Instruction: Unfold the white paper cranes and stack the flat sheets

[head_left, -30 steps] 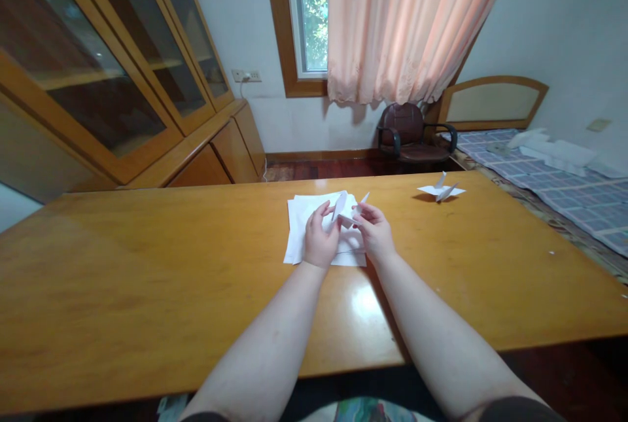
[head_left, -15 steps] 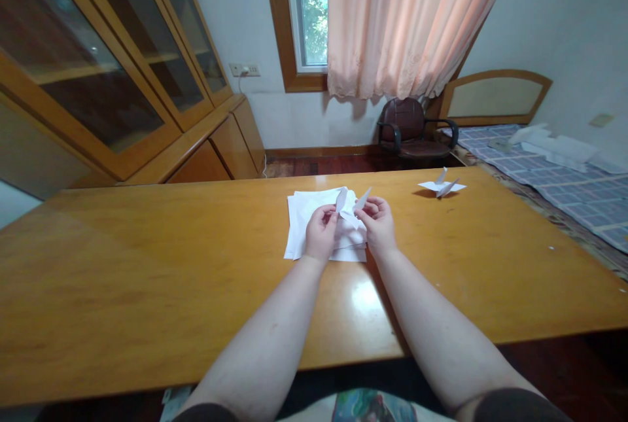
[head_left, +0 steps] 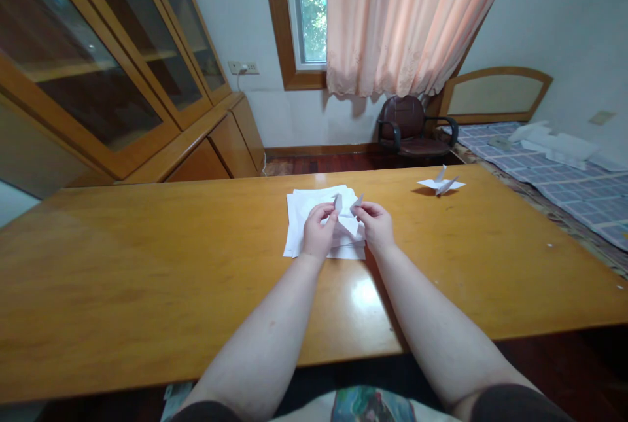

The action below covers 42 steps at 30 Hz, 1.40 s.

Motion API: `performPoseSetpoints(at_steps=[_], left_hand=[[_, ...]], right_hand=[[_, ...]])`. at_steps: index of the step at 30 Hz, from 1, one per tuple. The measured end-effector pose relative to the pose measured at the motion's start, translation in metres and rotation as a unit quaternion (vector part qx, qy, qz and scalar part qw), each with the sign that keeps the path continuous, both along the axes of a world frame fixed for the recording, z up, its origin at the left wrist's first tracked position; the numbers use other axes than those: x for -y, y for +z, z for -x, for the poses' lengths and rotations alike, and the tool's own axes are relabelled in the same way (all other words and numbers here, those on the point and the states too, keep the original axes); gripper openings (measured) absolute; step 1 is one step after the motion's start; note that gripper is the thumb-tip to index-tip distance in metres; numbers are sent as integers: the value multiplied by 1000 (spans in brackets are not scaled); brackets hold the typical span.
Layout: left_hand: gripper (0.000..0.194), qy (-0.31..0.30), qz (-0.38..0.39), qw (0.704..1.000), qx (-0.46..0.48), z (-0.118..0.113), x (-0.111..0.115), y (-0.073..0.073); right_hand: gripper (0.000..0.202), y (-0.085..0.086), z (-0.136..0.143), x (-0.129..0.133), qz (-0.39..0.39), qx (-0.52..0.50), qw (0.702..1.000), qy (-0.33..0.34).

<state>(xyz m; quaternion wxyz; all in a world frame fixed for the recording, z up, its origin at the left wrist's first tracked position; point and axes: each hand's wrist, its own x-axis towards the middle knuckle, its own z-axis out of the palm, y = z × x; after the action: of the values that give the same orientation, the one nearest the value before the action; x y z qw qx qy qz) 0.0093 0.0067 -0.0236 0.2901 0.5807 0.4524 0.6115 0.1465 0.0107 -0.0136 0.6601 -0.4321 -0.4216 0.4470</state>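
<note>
Paper (head_left: 348, 222) white, creased into points, upright tips pinched between fingers of both hands (head_left: 320, 232) (head_left: 377, 227).

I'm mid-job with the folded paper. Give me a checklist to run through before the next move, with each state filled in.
1. Left hand gripping the folded paper: ok, fingers at its left side.
2. Right hand gripping it too: ok, fingers at its right side.
3. Folds crisp and lined up: cannot tell, too small in view.
4. Sheets under the hands squared up: not ok, their edges are staggered.
5. Paper bird away from both hands: ok, it sits apart, on the right of the table.
</note>
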Motion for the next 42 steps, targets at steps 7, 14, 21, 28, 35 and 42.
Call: performPoseSetpoints(at_steps=[7,14,21,28,35,42], left_hand=[[12,0,-6,999,-36,1,-2,5],[15,11,18,999,-47,8,-1,8],[20,-28,82,996,29,5,-1,7],[17,-6,63,998,14,5,1,10],[20,40,41,997,52,4,2,12],[23,78,108,989,66,5,1,13]], right_hand=[[17,-2,-1,-2,16,-20,1000,12],[24,-3,-1,-2,2,15,1000,5],[22,-6,-1,-1,-1,41,999,-2],[18,-5,-2,0,-8,41,999,7],[16,-6,1,3,-17,93,995,38],[3,3,2,14,-114,207,971,34]])
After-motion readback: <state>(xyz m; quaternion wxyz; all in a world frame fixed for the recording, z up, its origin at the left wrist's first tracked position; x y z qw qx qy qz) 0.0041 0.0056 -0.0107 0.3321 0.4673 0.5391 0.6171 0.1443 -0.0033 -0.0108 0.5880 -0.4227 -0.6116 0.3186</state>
